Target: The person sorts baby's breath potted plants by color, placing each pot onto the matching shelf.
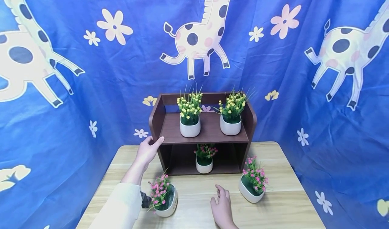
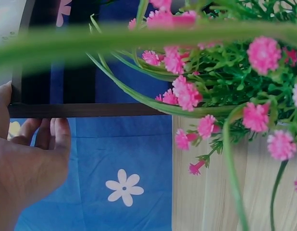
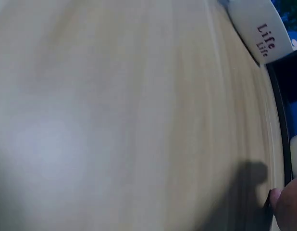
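Note:
My left hand (image 1: 148, 150) grips the left side panel of a dark brown two-tier shelf (image 1: 200, 140). In the left wrist view the thumb lies on one side of the panel (image 2: 91, 110) and the fingers on the other. My right hand (image 1: 222, 207) is over the table in front of the shelf, fingers loosely bent, holding nothing. To its right stands a white pot of pink flowers (image 1: 251, 188). Another pink-flowered pot (image 1: 166, 202) is beside my left forearm; its blossoms (image 2: 264, 55) fill much of the left wrist view.
Two white pots with yellow flowers, one left (image 1: 190, 127) and one right (image 1: 230, 125), stand on the upper tier. A pink-flowered pot (image 1: 204, 165) sits in the lower compartment. Under everything is a light wood table (image 1: 194, 192). Blue giraffe-print cloth (image 1: 130, 67) hangs behind and at both sides.

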Demonstrator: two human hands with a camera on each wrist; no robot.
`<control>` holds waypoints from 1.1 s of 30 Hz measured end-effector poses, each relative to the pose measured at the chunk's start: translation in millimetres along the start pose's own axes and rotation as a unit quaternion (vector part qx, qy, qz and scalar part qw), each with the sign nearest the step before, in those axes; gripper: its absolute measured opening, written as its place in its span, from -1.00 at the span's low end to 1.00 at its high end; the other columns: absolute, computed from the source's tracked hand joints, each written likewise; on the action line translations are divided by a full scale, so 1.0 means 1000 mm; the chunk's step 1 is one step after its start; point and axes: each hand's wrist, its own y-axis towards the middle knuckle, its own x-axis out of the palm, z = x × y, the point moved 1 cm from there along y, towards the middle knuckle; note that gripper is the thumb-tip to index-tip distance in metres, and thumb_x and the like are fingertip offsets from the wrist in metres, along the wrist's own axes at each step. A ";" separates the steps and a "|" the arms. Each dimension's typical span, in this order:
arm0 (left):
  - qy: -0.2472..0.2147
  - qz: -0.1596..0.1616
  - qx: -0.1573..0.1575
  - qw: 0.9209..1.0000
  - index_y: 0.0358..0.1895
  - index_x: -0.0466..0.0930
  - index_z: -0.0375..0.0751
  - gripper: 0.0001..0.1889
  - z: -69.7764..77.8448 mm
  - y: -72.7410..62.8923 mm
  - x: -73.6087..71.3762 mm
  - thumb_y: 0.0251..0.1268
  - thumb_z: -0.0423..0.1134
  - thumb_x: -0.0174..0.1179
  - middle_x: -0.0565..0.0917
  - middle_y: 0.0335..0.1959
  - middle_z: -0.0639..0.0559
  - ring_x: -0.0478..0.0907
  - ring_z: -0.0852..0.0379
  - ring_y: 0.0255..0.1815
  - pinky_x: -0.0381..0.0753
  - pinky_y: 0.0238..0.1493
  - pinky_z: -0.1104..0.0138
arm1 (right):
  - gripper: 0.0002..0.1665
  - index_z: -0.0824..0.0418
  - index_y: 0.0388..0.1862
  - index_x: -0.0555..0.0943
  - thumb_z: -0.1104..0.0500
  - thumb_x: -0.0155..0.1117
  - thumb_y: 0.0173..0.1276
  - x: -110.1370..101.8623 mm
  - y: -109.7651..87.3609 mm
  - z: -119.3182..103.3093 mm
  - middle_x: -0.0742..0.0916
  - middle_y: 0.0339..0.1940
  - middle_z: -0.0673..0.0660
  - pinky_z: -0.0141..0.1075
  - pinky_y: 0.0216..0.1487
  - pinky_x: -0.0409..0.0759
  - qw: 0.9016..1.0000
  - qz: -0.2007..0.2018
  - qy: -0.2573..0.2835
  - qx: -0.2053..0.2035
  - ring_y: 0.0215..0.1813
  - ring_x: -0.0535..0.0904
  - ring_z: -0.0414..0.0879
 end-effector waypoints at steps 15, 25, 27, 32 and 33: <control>0.000 -0.004 -0.006 1.000 0.29 0.53 -0.25 -0.29 0.000 0.001 0.000 0.52 0.36 0.22 0.61 0.41 -0.35 0.49 -0.23 0.43 0.44 0.53 -0.13 | -0.43 0.39 0.20 0.65 0.56 0.33 0.15 -0.044 -0.039 0.032 0.62 0.10 0.26 -0.33 0.06 0.82 0.996 0.065 0.050 -0.035 0.05 0.67 -0.20; 0.000 -0.005 -0.004 1.000 0.28 0.53 -0.26 -0.28 0.002 -0.001 0.002 0.52 0.37 0.22 0.61 0.38 -0.34 0.49 -0.21 0.38 0.46 0.48 -0.13 | -0.45 0.40 0.13 0.69 0.60 0.26 0.13 -0.078 -0.054 0.063 0.62 0.04 0.23 -0.46 -0.12 0.79 0.988 0.143 0.039 -0.041 -0.05 0.57 -0.52; -0.001 -0.006 -0.001 1.000 0.31 0.52 -0.26 -0.27 0.001 -0.001 0.001 0.52 0.36 0.22 0.60 0.40 -0.35 0.49 -0.22 0.41 0.45 0.50 -0.14 | -0.47 0.41 0.14 0.67 0.59 0.27 0.15 -0.085 -0.055 0.069 0.62 0.04 0.26 -0.45 -0.14 0.79 0.988 0.148 0.032 -0.033 -0.05 0.54 -0.57; 0.005 -0.010 0.002 1.000 0.36 0.50 -0.25 -0.24 -0.002 0.002 0.000 0.52 0.38 0.20 0.59 0.44 -0.35 0.48 -0.25 0.47 0.44 0.54 -0.17 | -0.50 0.42 0.12 0.64 0.59 0.31 0.16 -0.096 -0.054 0.080 0.63 0.01 0.26 -0.48 -0.17 0.76 0.984 0.175 0.032 -0.010 -0.10 0.52 -0.61; 0.006 -0.011 0.002 1.000 0.36 0.50 -0.24 -0.24 -0.003 0.003 0.000 0.52 0.39 0.20 0.59 0.44 -0.35 0.48 -0.25 0.47 0.44 0.54 -0.17 | -0.50 0.41 0.12 0.63 0.59 0.31 0.15 -0.098 -0.053 0.081 0.64 0.01 0.25 -0.50 -0.19 0.74 0.982 0.185 0.036 -0.006 -0.11 0.53 -0.61</control>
